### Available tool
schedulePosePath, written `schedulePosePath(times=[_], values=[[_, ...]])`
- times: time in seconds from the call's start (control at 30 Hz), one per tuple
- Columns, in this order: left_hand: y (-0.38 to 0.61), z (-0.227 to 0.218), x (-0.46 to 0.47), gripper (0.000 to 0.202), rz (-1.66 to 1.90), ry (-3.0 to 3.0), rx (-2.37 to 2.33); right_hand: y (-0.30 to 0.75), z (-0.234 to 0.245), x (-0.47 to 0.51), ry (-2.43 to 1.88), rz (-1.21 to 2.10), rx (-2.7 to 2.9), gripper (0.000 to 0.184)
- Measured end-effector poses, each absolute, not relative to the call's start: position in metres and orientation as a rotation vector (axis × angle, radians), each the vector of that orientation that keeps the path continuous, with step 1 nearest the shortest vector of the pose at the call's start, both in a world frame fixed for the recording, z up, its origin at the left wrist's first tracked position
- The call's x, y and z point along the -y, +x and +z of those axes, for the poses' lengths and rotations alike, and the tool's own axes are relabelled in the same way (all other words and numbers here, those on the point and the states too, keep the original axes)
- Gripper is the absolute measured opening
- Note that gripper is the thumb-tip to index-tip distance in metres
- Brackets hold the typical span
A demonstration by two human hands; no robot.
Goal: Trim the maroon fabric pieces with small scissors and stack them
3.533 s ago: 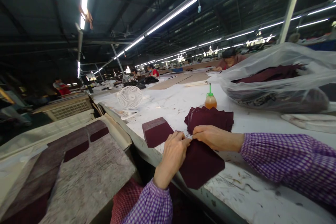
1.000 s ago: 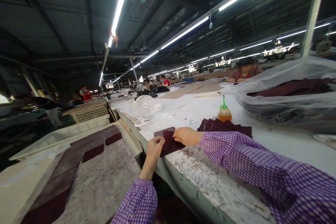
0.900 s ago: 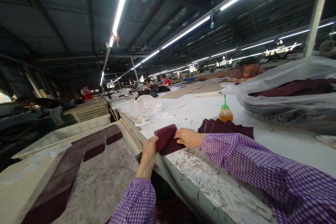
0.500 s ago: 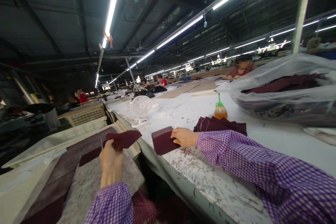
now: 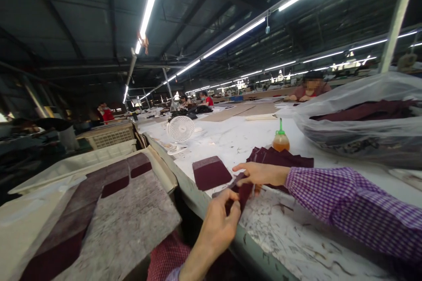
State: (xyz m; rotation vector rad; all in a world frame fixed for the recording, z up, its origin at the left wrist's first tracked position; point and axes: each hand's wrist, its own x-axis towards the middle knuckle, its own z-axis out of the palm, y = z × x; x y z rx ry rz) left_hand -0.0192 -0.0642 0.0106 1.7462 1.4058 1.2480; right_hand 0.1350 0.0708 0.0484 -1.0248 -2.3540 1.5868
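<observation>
A dark maroon piece of sheet material (image 5: pixel 245 194), fabric or leather, is bent between my two hands at the table edge. My left hand (image 5: pixel 219 219) pinches its near left side, thumb against fingers. My right hand (image 5: pixel 262 173) grips it from above, the index finger stretched left and other fingers curled on the far side. Just left of my right hand, a flat maroon piece (image 5: pixel 212 174) with a greyish band along its top lies on the white table (image 5: pixel 231 140). Behind my right wrist a fanned stack of maroon pieces (image 5: pixel 280 158) is partly covered.
A glue bottle (image 5: pixel 281 141) with a green nozzle stands behind the stack. A white fan (image 5: pixel 180 129) is at the table's left. Maroon pieces (image 5: pixel 115 187) lie along a grey board (image 5: pixel 132 215). A clear plastic bag (image 5: pixel 362 140) fills the right; a person (image 5: pixel 310 90) sits beyond.
My left hand has brought its maroon piece from the grey board right to the table. My right hand has left the flat piece and moved right, now gripping the brought piece too.
</observation>
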Motion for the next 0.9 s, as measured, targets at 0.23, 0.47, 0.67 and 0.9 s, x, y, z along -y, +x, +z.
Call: schedulePosePath(times=[0.23, 0.47, 0.67, 0.9], values=[[-0.027, 0.029, 0.050, 0.026, 1.363, 1.877, -1.505, 0.176, 0.046, -0.062, -0.724, 1.697, 2.334, 0.069], [-0.012, 0.027, 0.021, 0.050, 1.062, 1.918, -1.524, 0.175, 0.039, -0.057, -0.817, 1.230, 2.525, 0.061], [-0.012, 0.021, 0.010, 0.030, 1.051, 1.828, -1.479, 0.170, 0.041, -0.047, -0.933, 0.855, 2.613, 0.057], [0.004, 0.003, 0.010, 0.021, 0.907, 2.236, -1.647, 0.188, 0.059, -0.065, -0.855, 0.386, 2.751, 0.024]])
